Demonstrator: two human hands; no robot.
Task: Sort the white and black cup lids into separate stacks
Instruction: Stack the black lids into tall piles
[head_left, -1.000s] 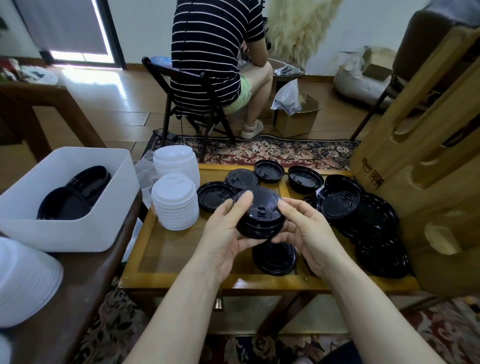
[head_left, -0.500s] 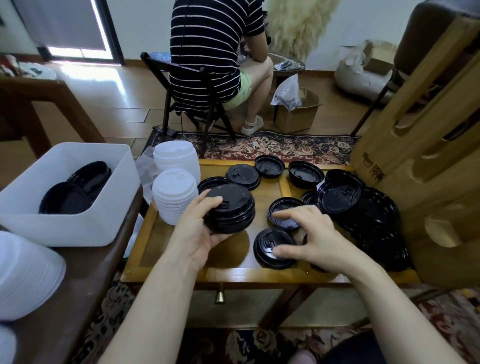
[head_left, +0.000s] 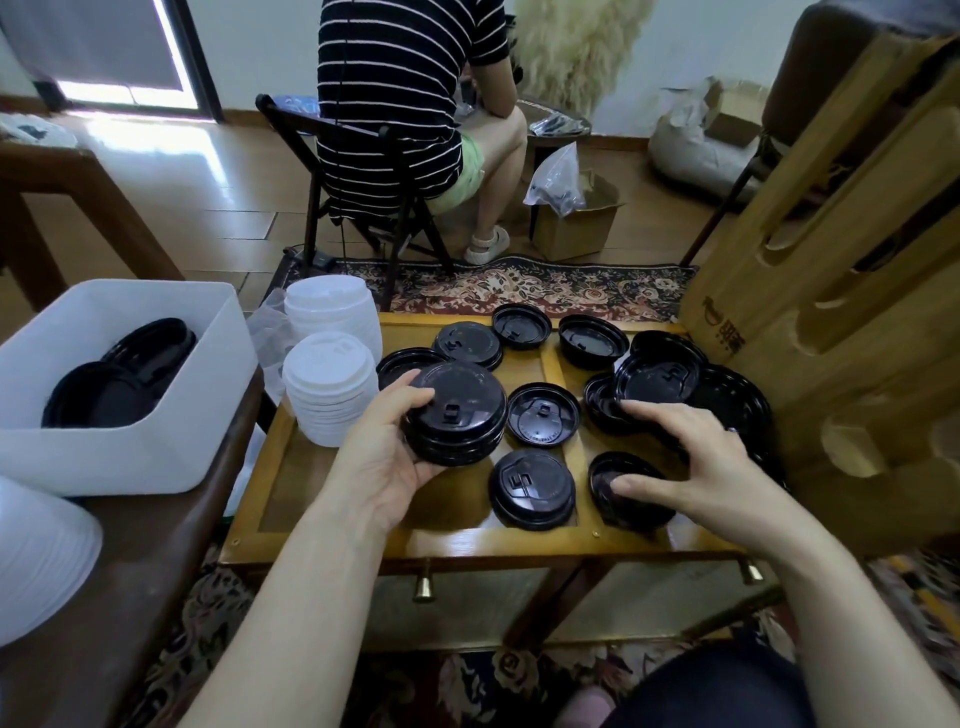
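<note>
Stacking is plainly the reason the left hand (head_left: 387, 457) is cradling a short stack of black lids (head_left: 456, 413) above the wooden table (head_left: 322, 545): thumb lying over the top rim, fingers curling underneath, so the pile stays square and ready to take another lid. The right hand (head_left: 691, 467) is reaching out with its fingers spread apart, thumb tip touching an upturned black lid (head_left: 631, 488) at about 4 o'clock from the held stack, the other fingertips hovering toward the heaped black lids (head_left: 727, 400) at 3 o'clock; probably it is choosing the next one. Black lids are looking glossy, round and shallow, each with a small sip tab, some dome up, some inverted. Two stacks of white lids (head_left: 330, 389) are standing at 9 o'clock, already separated, beside a white bin (head_left: 171, 447) holding more black lids.
</note>
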